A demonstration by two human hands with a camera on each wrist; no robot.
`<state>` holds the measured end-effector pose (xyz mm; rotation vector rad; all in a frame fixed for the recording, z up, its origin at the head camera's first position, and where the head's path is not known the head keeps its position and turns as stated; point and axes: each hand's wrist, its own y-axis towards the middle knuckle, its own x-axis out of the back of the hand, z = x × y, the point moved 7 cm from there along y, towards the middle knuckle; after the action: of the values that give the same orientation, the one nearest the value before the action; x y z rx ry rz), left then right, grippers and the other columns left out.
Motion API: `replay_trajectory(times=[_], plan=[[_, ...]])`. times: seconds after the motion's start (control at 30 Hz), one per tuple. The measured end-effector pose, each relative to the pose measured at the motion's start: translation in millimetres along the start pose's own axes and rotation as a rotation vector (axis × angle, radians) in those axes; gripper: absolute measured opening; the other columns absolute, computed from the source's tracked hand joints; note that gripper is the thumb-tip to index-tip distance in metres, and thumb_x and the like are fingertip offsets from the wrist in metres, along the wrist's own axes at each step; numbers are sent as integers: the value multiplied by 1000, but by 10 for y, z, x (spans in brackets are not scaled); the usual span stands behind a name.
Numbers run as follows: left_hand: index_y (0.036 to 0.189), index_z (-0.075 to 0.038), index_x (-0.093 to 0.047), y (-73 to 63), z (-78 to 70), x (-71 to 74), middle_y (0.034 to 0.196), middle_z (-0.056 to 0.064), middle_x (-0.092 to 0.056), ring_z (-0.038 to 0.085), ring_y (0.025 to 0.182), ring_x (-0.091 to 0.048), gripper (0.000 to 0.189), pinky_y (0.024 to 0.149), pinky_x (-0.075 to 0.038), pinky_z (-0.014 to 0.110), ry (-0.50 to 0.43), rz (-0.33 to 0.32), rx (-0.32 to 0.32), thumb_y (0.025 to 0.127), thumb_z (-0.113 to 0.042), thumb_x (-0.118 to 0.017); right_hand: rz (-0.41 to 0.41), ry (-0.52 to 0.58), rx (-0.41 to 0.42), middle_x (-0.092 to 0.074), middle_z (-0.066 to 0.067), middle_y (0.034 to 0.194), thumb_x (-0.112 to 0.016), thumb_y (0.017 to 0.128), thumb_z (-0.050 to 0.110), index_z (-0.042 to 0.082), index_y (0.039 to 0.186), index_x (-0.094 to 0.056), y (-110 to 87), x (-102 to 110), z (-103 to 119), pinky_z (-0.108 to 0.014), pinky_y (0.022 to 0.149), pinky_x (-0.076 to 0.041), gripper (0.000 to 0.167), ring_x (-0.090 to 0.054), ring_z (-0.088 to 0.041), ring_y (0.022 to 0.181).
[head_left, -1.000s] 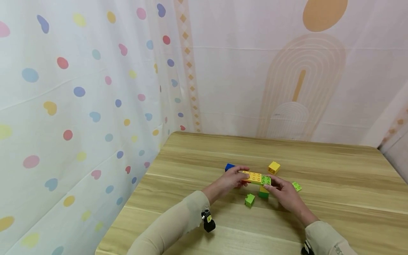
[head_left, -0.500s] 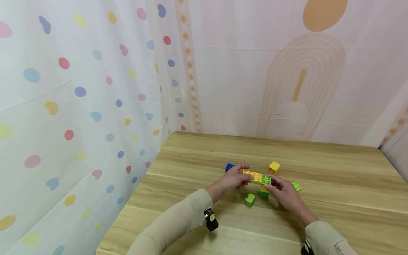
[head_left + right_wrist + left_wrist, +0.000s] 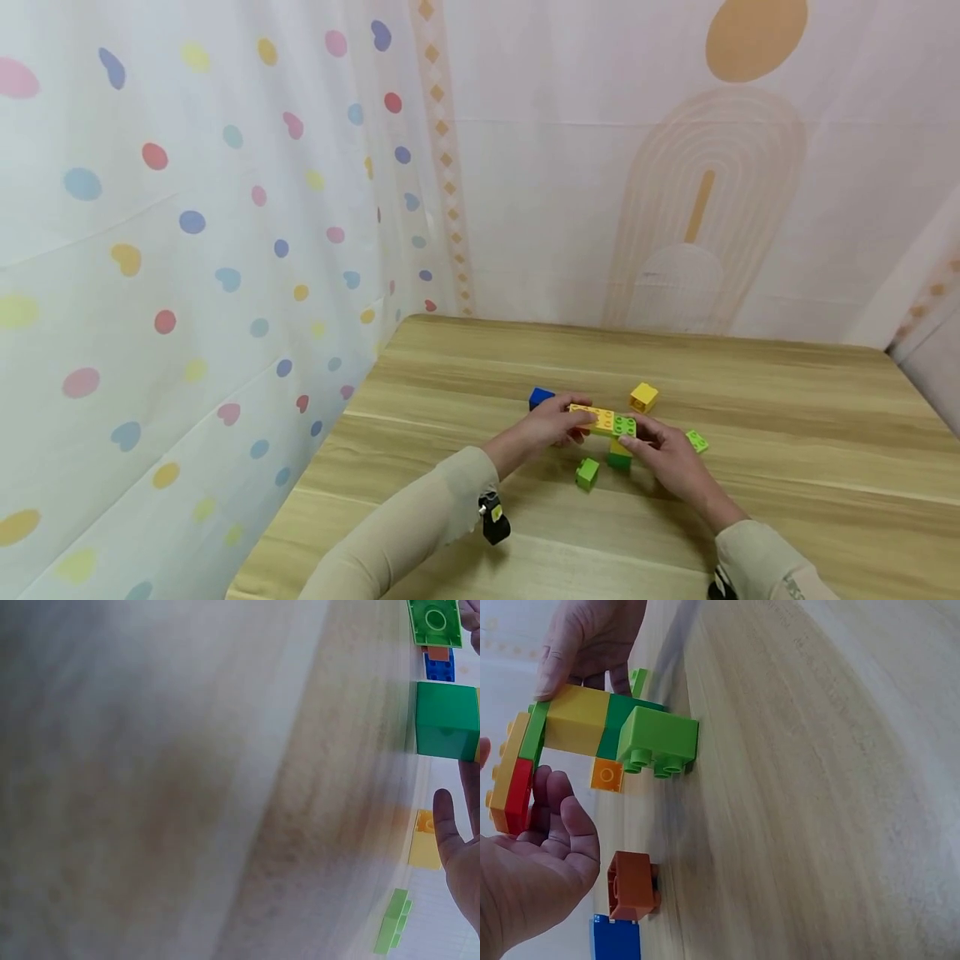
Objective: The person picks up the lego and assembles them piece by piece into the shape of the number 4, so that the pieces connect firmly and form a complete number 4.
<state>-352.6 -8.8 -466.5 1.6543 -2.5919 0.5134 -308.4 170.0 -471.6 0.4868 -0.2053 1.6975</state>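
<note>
My left hand [image 3: 542, 425] grips the left end of a long orange-yellow building brick [image 3: 604, 420], thumb on its studded top. A red brick [image 3: 519, 796] sits under that end, above my curled fingers. At the other end, my right hand [image 3: 670, 457] pinches a light green piece [image 3: 625, 426] that runs partly beneath the orange-yellow brick. This span rests on an upright stack, a yellow brick [image 3: 576, 720] over a dark green brick [image 3: 619, 460]. Just in front of the stack, a loose light green brick [image 3: 588, 473] lies on its side.
A blue brick [image 3: 542, 397] and an orange-brown brick [image 3: 632, 885] lie beyond my left hand. Behind the stack is a yellow brick [image 3: 643, 397]. A flat light green piece [image 3: 697, 441] lies past my right hand. Curtains [image 3: 525, 208] hang behind the wooden table [image 3: 450, 367].
My left hand has shifted slightly right, its thumb sliding along the orange-yellow brick. My right hand keeps its hold, and the bricks stay nearly in place.
</note>
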Motion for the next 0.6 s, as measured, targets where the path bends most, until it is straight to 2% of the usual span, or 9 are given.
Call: replay_trajectory(times=[0.2, 0.43, 0.6], plan=[[136, -5, -56, 0, -43, 81, 105, 7, -66, 20, 89, -63, 54, 79, -51, 39, -36, 17, -10, 99, -44, -59, 2, 10, 11, -67, -12, 112, -65, 98, 26, 5, 132, -61, 5, 5, 3, -26, 76, -51, 41, -60, -20, 96], [141, 3, -47, 40, -125, 340, 114, 15, -60, 28, 102, -60, 66, 91, -50, 45, -29, -8, -92, 104, -51, -43, 6, 4, 24, -67, -11, 112, -65, 98, 26, 6, 134, -60, 8, 10, 2, -26, 75, -51, 42, -60, -19, 95], [141, 5, -45, 55, -170, 515, 114, 17, -60, 33, 106, -59, 67, 94, -48, 48, -51, -34, -124, 104, -51, -41, 6, 1, 20, -67, -11, 113, -64, 98, 26, 5, 134, -60, 6, 9, 0, -25, 75, -51, 42, -60, -20, 95]])
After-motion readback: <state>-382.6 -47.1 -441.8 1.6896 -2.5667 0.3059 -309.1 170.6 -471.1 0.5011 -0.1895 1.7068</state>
